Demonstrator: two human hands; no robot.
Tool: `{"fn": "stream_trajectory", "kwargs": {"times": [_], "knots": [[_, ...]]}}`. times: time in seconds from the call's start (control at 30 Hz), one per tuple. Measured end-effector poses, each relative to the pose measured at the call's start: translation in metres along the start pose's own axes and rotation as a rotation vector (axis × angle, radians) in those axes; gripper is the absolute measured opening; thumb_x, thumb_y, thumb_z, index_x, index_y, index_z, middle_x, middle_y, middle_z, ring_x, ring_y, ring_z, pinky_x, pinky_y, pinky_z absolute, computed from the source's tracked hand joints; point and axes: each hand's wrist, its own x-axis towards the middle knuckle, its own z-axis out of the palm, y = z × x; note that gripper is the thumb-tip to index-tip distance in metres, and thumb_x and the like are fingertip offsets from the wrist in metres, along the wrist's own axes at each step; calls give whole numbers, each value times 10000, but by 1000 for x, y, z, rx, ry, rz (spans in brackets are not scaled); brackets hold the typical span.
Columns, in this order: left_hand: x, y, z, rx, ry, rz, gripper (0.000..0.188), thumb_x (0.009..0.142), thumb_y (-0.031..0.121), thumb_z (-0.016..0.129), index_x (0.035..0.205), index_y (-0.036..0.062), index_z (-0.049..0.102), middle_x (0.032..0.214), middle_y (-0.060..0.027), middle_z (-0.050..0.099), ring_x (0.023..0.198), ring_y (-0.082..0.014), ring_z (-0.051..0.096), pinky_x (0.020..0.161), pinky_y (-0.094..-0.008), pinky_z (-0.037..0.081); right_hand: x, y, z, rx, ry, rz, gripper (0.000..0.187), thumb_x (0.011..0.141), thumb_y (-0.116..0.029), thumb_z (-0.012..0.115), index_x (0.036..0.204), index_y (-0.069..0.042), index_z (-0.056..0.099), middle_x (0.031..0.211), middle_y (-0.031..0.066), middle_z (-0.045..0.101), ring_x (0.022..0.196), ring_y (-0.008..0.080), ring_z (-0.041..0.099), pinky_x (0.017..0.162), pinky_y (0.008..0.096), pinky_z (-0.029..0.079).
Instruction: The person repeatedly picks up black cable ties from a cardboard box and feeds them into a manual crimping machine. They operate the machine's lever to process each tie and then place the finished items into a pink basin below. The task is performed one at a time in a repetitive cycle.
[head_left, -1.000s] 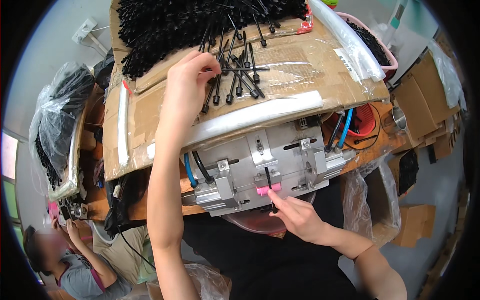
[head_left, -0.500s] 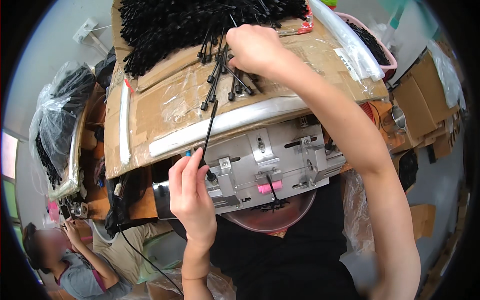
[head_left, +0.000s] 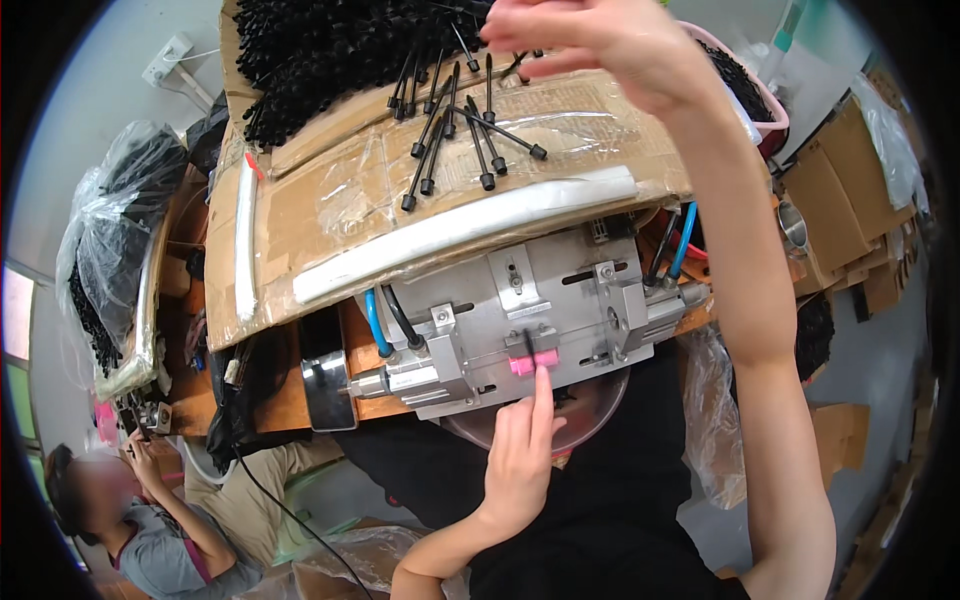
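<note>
My left hand (head_left: 520,465) has its index finger stretched out to the pink block (head_left: 533,362) at the front of a metal fixture (head_left: 520,310); the other fingers are loosely bent, with nothing seen in them. Behind the fingertip, a dark, blurred rod-like piece (head_left: 530,342) stands at the pink block. Up over the cardboard, my right hand (head_left: 610,50) is raised, its fingers spread and apparently holding nothing. Several thin black rods with knobbed ends (head_left: 435,150) lie loose below it, in front of a large heap of similar black rods (head_left: 340,50).
Blue hoses (head_left: 376,322) run to the fixture's cylinders. A clear bowl (head_left: 600,415) sits beneath its front edge. A phone-like black slab (head_left: 328,375) lies left of it. A pink basket (head_left: 775,110) stands at back right. Another person (head_left: 185,530) sits at lower left.
My left hand has moved right and down from the fixture's left side to the pink block, and its black rod is gone from the fingers. My right hand has lifted off the rods, fingers opening.
</note>
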Motion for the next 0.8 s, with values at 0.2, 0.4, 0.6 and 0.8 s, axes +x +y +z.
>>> {"fn": "stream_trajectory", "kwargs": {"times": [0.2, 0.4, 0.6, 0.8], "knots": [[10, -1, 7, 158, -77, -44, 762, 787, -12, 706, 1447, -89, 333, 928, -133, 506, 856, -283, 509, 784, -387, 455, -13, 9, -24, 174, 191, -107, 272, 888, -150, 714, 1069, 39, 639, 924, 134, 694, 851, 198, 696, 713, 288, 593], [17, 2, 1, 184, -128, -41, 756, 791, -6, 701, 1443, -94, 329, 956, -139, 513, 884, -287, 517, 800, -387, 459, -32, 27, -49, 268, 225, -242, 243, 935, -131, 633, 1096, 51, 641, 977, 141, 703, 854, 150, 689, 742, 249, 538], [17, -4, -14, 170, -181, -62, 720, 794, 9, 704, 1434, -53, 381, 980, -148, 522, 918, -302, 521, 820, -384, 460, -143, 46, 2, 176, 207, -222, 134, 908, -34, 637, 1032, 14, 623, 964, 116, 668, 880, 140, 639, 761, 252, 520], [122, -40, -85, 279, 253, 31, 324, 852, 20, 638, 1172, 59, 610, 1035, -143, 554, 977, -308, 502, 873, -405, 428, -260, 102, 75, -418, 18, -305, 566, 751, 103, 718, 1278, 68, 515, 824, 141, 604, 680, 250, 594, 613, 331, 496]]}}
